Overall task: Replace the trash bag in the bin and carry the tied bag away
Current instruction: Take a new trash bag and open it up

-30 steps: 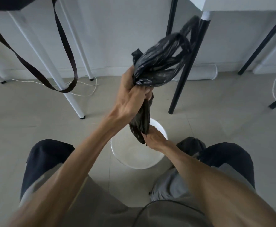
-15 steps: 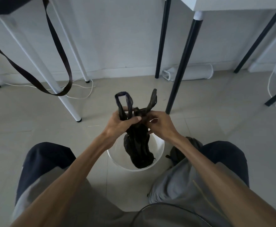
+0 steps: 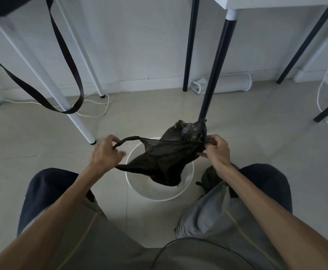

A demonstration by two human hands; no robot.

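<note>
A thin black trash bag [image 3: 165, 158] is stretched wide above a round white bin [image 3: 186, 189] that stands on the floor between my knees. My left hand [image 3: 105, 153] grips one handle loop of the bag at the left. My right hand [image 3: 216, 151] pinches the bag's other side at the right. The bag's bottom hangs down into the mouth of the bin. Another dark crumpled bag [image 3: 207, 177] lies on the floor by my right knee, mostly hidden by my right forearm.
A black table leg [image 3: 215, 69] stands right behind the bin and a white table leg [image 3: 77, 121] to its left. A dark strap [image 3: 69, 75] hangs down at the left. White cables [image 3: 100, 108] run along the wall, and a white cylinder [image 3: 227, 83] lies on the floor.
My hands have moved apart, pulling the bunched bag open over the bin. One second ago the bag was held high and twisted.
</note>
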